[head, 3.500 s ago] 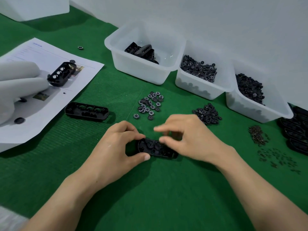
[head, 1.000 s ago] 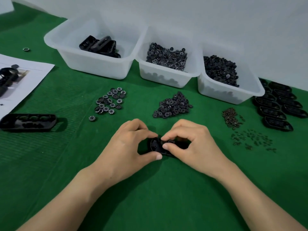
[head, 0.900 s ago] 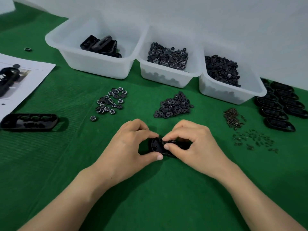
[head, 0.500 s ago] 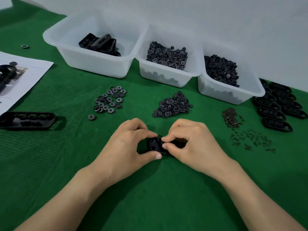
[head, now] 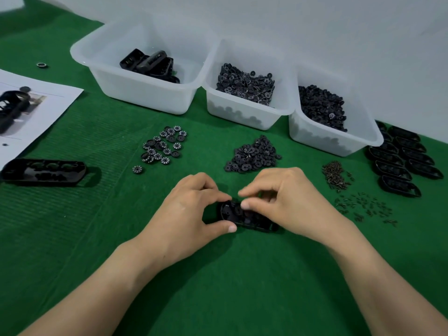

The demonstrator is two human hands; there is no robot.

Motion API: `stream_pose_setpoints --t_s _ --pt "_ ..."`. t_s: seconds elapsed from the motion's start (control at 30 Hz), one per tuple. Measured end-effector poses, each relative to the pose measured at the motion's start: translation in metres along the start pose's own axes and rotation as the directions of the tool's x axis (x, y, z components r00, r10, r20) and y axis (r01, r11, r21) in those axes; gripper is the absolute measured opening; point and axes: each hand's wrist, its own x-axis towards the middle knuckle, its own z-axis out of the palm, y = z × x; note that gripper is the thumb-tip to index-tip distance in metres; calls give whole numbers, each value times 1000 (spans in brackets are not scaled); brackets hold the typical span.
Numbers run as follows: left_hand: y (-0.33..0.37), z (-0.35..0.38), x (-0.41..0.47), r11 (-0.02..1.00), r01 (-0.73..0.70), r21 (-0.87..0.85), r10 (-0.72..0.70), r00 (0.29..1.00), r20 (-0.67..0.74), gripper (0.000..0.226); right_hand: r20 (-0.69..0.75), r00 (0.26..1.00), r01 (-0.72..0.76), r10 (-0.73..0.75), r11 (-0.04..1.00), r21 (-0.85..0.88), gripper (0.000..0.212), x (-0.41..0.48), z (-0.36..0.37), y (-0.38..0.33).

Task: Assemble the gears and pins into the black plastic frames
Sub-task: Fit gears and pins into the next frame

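Your left hand (head: 191,209) grips one end of the black frame (head: 231,210) on the green surface (head: 218,287). Your right hand (head: 291,200) curls round the other end.

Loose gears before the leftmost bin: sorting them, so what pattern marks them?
Gears: black, many with white radial ticks; head view.

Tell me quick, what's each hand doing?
Left hand: grips the black frame's left end.
Right hand: curled over the frame; whether it pinches anything cannot be told.
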Motion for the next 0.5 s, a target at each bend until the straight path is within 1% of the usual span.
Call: stream_pose_setpoints --t_s 0.1,0.17,0.23,0.4,0.43,0.5 --pt "0 0 0 1000 -1 0 1 1000 4 50 -191 976 -101 104 995 23 20 11 2 14" --pt "0 0 0 1000 -2 -1 2 1000 5 50 -249 962 -124 116 992 -18 22 21 9 20" --pt "0 -1 0 1000 -1 -5 1 1000 5 50 -248 963 -127 108 990 -60 22 27 15 22" --pt "0 -1 0 1000 -1 -14 1 1000 1 50 -246 964 -123 98 988 -89 12 29 20 25" --pt "0 -1 0 1000 -1 -14 1 1000 1 50 -240 965 -126 106 989 -73 11 27 19 24" --pt "0 -1 0 1000 -1 -14 1 1000 1 50 -221 966 -132 135 991 27 12 22 15 22"
